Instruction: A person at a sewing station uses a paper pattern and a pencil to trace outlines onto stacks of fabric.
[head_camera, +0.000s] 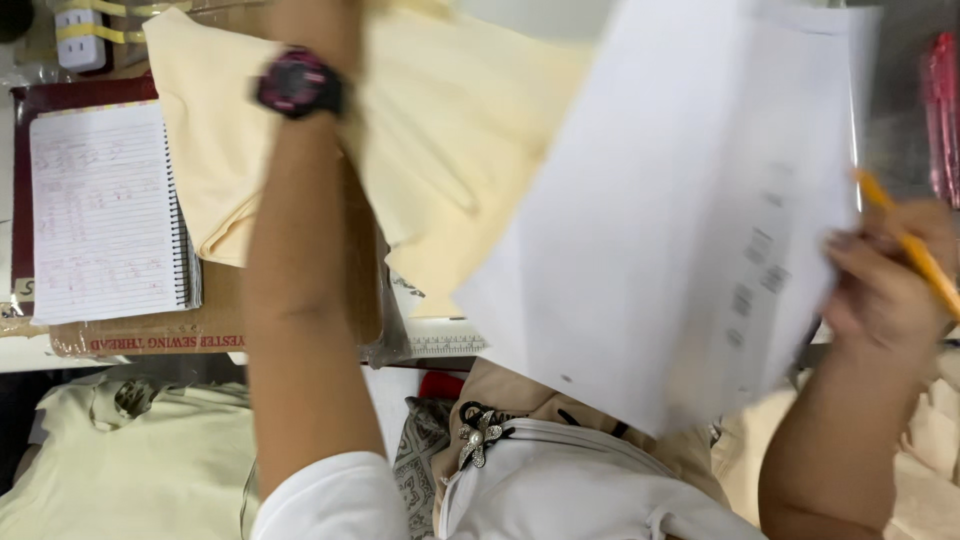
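At right, fingers of the right hand (885, 285) curled tight on a white sheet (680, 200) and a yellow pencil (915, 250) — both pinched together. Pencil slanted, sticking up past the knuckles and down toward the edge of the view. Sheet held up in the air, tilted, blurry, with small grey marks near the hand. Covers most of the right half, and hides part of the cloth behind it.

Up at the top, left arm stretched away, pink and black watch (298, 82) on the wrist. Left hand (320, 20) mostly cut off by the top edge — cannot tell if it grips or lies loose. Seems to rest on the pale yellow cloth (430, 130), right at its upper part. Cloth spread over a brown box (200, 325), one side folded over, one corner hanging down by the arm.

Beside the cloth, to the left, a spiral notebook (100, 210) lying open, lined page with faint writing. Under it, a dark red cover. Above it, a white power strip (78, 35) with yellow tape.

Far right, something pink and shiny (940, 110) in clear wrap, just past the sheet.

Down low, white sleeve and white clothes with a little pearl brooch (480, 430). More pale yellow fabric (150, 470) lower left, well apart from both hands.
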